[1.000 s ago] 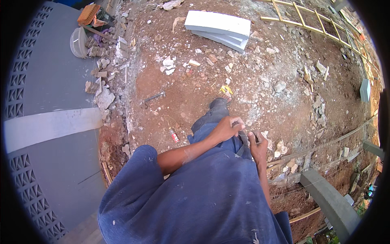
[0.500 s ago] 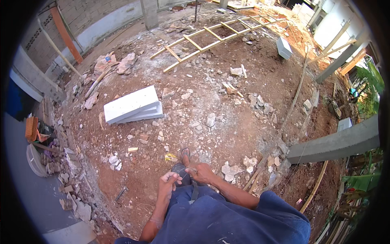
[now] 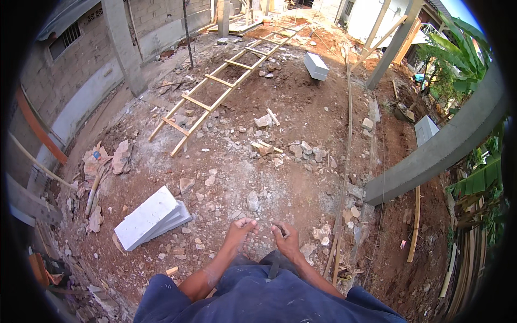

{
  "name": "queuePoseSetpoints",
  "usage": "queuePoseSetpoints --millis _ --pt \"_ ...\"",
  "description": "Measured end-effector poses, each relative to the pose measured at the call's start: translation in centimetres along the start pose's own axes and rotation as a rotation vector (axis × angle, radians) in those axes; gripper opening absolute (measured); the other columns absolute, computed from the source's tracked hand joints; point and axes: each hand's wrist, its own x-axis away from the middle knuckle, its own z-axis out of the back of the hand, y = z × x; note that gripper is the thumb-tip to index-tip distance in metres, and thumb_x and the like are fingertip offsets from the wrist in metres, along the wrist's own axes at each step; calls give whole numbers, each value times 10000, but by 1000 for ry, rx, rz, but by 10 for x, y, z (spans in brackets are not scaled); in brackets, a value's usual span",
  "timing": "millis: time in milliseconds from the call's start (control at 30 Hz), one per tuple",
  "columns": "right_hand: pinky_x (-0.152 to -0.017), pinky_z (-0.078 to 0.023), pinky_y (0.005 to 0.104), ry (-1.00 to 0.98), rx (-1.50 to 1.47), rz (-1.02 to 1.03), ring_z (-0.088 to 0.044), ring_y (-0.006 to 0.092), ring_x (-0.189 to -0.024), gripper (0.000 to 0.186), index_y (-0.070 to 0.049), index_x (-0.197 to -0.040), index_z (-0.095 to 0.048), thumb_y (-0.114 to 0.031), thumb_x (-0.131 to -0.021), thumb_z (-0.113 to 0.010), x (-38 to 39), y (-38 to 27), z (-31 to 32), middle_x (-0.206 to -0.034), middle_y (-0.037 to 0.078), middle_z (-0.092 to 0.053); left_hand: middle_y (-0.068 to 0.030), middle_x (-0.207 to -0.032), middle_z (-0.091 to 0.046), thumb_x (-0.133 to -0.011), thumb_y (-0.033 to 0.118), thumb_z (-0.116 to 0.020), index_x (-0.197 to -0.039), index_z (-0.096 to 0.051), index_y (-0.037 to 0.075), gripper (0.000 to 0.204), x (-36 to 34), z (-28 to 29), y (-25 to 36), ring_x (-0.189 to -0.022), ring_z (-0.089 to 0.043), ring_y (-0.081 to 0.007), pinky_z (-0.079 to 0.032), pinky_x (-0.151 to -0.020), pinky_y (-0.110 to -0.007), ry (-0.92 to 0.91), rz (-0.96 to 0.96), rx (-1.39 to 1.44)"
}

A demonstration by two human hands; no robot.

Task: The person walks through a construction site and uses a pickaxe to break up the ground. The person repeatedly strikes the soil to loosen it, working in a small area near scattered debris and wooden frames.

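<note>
In front of my waist both hands are raised, a short gap apart. My left hand (image 3: 240,232) has its fingers curled in toward the thumb, as in a pinch. Facing it, my right hand (image 3: 287,238) is curled the same way, thumb and forefinger close together. Whatever either one holds is too small or thin to make out. Beneath them lies reddish soil with pale rubble (image 3: 253,201). To the left of my left hand, white rectangular blocks (image 3: 146,216) are stacked askew on the ground.
A wooden ladder-like frame (image 3: 219,80) lies across the ground ahead. Another pale block (image 3: 315,67) sits farther off. At right a grey concrete post (image 3: 425,153) leans through the view, with a wooden strip (image 3: 414,225) nearby. Broken stones (image 3: 308,149) litter the soil.
My view has tilted up and turned, showing more ground ahead. My hands, nearly together before, have moved apart; the right one has turned upward.
</note>
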Motion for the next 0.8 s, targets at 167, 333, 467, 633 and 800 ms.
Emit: queuePoseSetpoints --millis 167,333,467,633,800 --pt "-661 -469 224 123 -135 -117 -565 62 -756 215 -5 -1088 -646 -137 -919 -627 -15 25 -11 -853 17 -642 -55 -886 -676 -936 284 -615 -976 -637 43 246 -28 -14 12 -804 -624 -112 -470 -600 -242 18 -3 14" --pt "-748 -502 300 -8 -191 -162 -641 157 -836 208 -9 -1052 -669 -135 -889 -637 -46 13 -15 -953 108 -686 -92 -1083 -633 -958 328 -579 -1155 -514 70 331 -50 -30 -3 -919 -650 -195 -527 -682 -316 117 80 230" --pt "-661 -481 252 -133 -179 -146 -591 77 -759 243 -8 -1074 -651 -191 -916 -644 -78 23 -11 -892 45 -674 -100 -1092 -607 -958 335 -579 -1159 -510 94 321 -74 -45 0 -919 -635 -197 -526 -695 -320 334 -13 324" --pt "-644 -471 243 -281 -272 -128 -585 74 -746 242 10 -1053 -643 -191 -918 -647 -129 34 16 -865 40 -673 -90 -1072 -553 -959 319 -581 -1171 -492 92 324 -109 -82 8 -917 -601 -189 -520 -776 -332 439 -66 431" --pt "-733 -486 291 -316 -295 -256 -605 130 -845 209 5 -1054 -638 -146 -909 -634 -151 66 55 -905 91 -656 -113 -1049 -570 -914 182 -631 -1133 -513 40 287 -138 -131 17 -807 -612 -186 -531 -748 -319 630 -85 488"
